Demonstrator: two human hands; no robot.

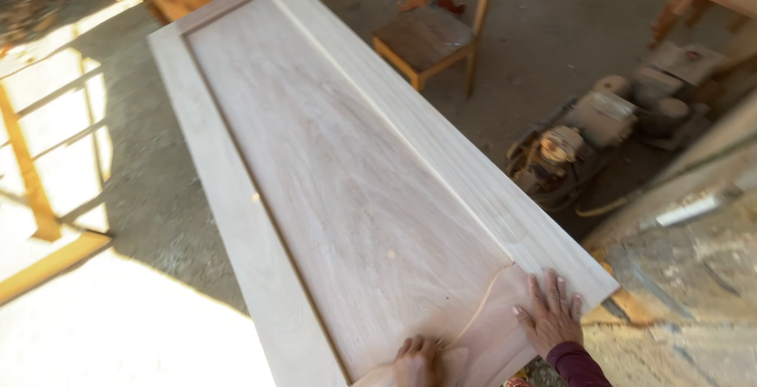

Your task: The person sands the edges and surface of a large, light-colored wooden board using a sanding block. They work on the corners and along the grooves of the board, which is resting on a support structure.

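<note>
A long pale wooden door panel (331,166) with a raised frame and a recessed middle stretches away from me. My right hand (550,314) lies flat on its near right corner, fingers spread, in a dark red sleeve. My left hand (416,360) rests on the recessed middle at the near end with its fingers curled under. What it holds, if anything, is hidden. A thin curved line or strand (482,304) runs across the wood from the frame's inner edge towards my left hand.
A small wooden chair (432,36) stands on the concrete floor beyond the panel's right edge. A dusty motor-driven machine (587,138) sits on the floor at right, beside a worn bench surface (694,276). Wooden frames (35,198) stand in sunlight at left.
</note>
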